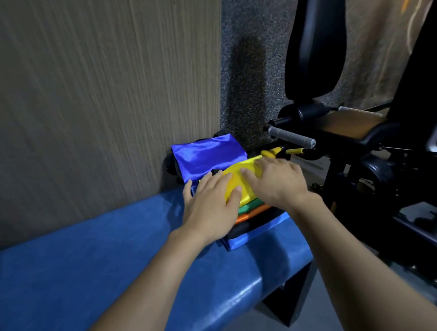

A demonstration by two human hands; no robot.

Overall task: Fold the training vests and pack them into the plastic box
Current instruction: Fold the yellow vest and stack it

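The yellow vest [242, 177] lies folded on top of a stack at the far end of the blue tabletop [103, 250], close to the wood-grain wall [103, 85]. Under it show the edges of a green vest [248, 208] and an orange vest [254, 215], then something black, and at the bottom a blue edge [259, 233] that may be the plastic box, though the view is too blurred to be sure. A blue vest [207, 158] lies folded just behind the yellow one, touching it, nearer the wall.

Both hands rest flat on the yellow vest with fingers straight and spread. The left hand [210, 205] covers the near left corner, its thumb lying across the cloth. The right hand [274, 182] presses on the right side, fingertips pointing left toward the blue vest. The two hands are near each other but apart.

To the right stands black gym equipment [339, 135] with a grey handle [291, 138] on a speckled floor [254, 66]
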